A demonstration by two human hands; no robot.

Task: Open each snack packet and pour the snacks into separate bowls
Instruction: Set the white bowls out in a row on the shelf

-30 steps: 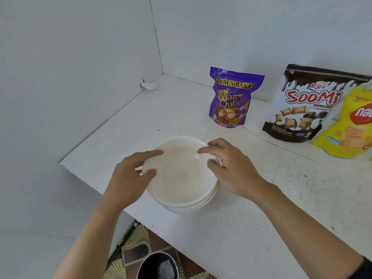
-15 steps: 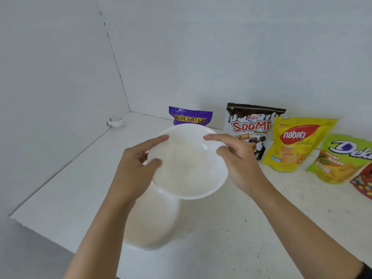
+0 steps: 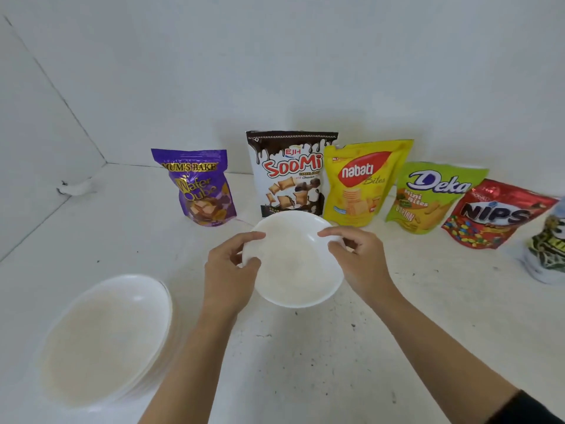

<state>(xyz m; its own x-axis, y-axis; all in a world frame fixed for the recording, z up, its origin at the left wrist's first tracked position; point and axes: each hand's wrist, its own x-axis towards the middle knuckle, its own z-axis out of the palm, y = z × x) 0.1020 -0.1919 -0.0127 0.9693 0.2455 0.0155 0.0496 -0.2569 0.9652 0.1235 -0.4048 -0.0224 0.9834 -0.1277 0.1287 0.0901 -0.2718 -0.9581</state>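
My left hand (image 3: 227, 280) and right hand (image 3: 357, 261) pinch the bowl (image 3: 293, 270) by its rim mid-frame, mouth up. Open desk (image 3: 305, 362) below it, Soomi packet (image 3: 290, 175) just behind, bowl stack (image 3: 104, 341) lower left.

purple packet (image 3: 200, 191): MUM'S BAKE Wafer Qube
brown-topped packet (image 3: 287, 175): EJH SOOMi
yellow packet (image 3: 360, 182): nabati Bites
green packet (image 3: 428, 197): Deka mini Bites
red packet (image 3: 495, 214): NIPS

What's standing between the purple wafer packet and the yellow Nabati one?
The black-and-white Soomi packet stands between the purple Wafer Qube packet and the yellow Nabati packet, as the head view shows. The held white bowl hides its bottom edge.
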